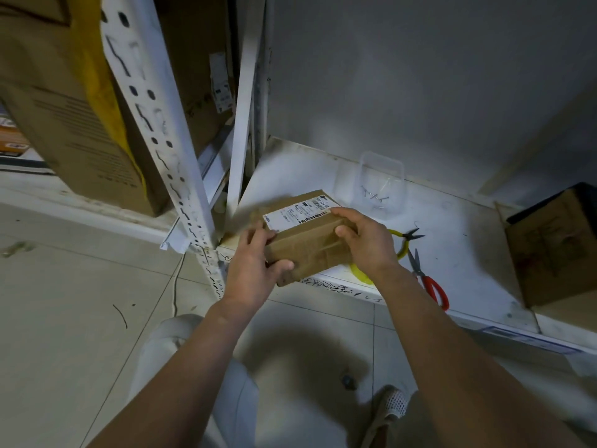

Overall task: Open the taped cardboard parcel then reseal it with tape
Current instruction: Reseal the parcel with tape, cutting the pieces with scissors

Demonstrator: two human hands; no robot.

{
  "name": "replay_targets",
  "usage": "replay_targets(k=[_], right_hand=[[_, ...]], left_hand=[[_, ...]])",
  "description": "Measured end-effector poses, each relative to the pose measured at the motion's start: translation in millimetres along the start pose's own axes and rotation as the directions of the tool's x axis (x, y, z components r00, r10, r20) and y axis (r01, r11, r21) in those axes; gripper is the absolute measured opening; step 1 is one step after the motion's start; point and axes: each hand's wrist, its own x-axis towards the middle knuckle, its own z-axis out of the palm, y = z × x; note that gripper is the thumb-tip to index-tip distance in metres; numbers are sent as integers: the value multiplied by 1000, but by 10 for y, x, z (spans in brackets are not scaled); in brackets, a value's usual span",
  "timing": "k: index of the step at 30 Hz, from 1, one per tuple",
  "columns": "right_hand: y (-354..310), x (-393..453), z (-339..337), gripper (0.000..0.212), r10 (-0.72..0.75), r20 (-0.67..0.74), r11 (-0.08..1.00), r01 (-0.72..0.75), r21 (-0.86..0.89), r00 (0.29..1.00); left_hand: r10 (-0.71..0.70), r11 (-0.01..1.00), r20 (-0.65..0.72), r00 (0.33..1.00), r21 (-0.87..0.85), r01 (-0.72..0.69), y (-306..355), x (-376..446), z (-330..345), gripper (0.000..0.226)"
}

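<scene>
Nearest, the person's two bare forearms reach forward over the tiled floor toward the front edge of a white shelf (458, 253). The left hand (255, 266) grips the near-left corner of the parcel (307, 240), thumb curled along the front face and fingers wrapped round the left end. The right hand (365, 240) holds the right end, fingers curled over the top edge near the label (297, 211) and thumb pressed to the front face. Both hands are thus closed round the box, one at each end.

The parcel sits at the shelf's front lip, partly overhanging it. Whether it rests on the shelf or is lifted clear cannot be told. Its long axis runs left to right between the hands, angled so the right end lies farther from the person. It appears fully taped, so opening has likely not begun. The brown tape seams on the front face point toward the person.

Just beside the right hand lie yellow-handled pliers (407, 236) and red-handled scissors (429, 282), both on the right side. The right hand is the nearer one for taking a cutting tool. A yellow object (360, 273), possibly a tape roll, shows under the right wrist.

Farther back stands a clear plastic tub (382, 179) holding a few nails, with a cardboard box (549, 250) at the far right.
</scene>
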Motion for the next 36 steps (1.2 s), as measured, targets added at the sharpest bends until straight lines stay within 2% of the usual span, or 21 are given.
replay_targets(k=[3,8,11,14,16,19,21,22,23,25,26,29,30,33,36], right_hand=[[-71,-61,20,39,31,-20,1000,-31,-4,999],[-57,-127,86,41,204,-59,979,-201,40,977],[-99,-151,244,51,248,-16,929,-234,287,969],[-77,-130,380,30,305,-98,888,-246,388,947],[-70,-119,419,19,347,-152,870,-256,422,926],[-82,-87,429,35,343,-203,877,-234,420,917],[-86,-72,402,39,313,-232,884,-194,425,921],[-90,-65,387,38,294,-236,889,-175,423,926],[-93,-53,374,37,270,-230,896,-158,414,935],[-109,-18,379,36,249,-187,907,-162,390,950],[-114,12,394,35,247,-169,909,-168,381,954],[-86,124,462,23,235,-230,916,-136,379,944],[-53,154,482,21,236,-260,921,-131,367,936],[14,163,471,26,277,-296,918,-161,362,914],[75,206,388,33,324,-251,893,-207,399,912]], left_hand=[[1,998,27,1000,58,-2,-3,-71,13,66],[158,969,-14,987,193,-153,-68,-149,38,41],[222,961,-92,971,188,-202,-80,-193,112,37],[253,967,-156,955,55,-248,-44,-208,155,29],[127,982,-151,980,-118,-145,-39,-199,180,28],[-148,945,-154,977,-313,94,-36,-144,182,57],[-304,841,-65,951,-488,235,-55,-80,143,90],[-366,771,23,930,-553,317,-74,-30,105,98],[-389,724,131,912,-569,390,-70,8,51,95],[-401,670,331,855,-530,519,-62,57,-10,70],[-415,634,380,827,-531,562,-71,71,-22,63],[-487,472,428,761,-604,642,-166,117,-7,60],[-501,449,431,750,-612,651,-188,137,8,59],[-539,453,406,738,-599,661,-225,234,44,65],[-552,443,373,746,-626,641,-189,369,115,69]])
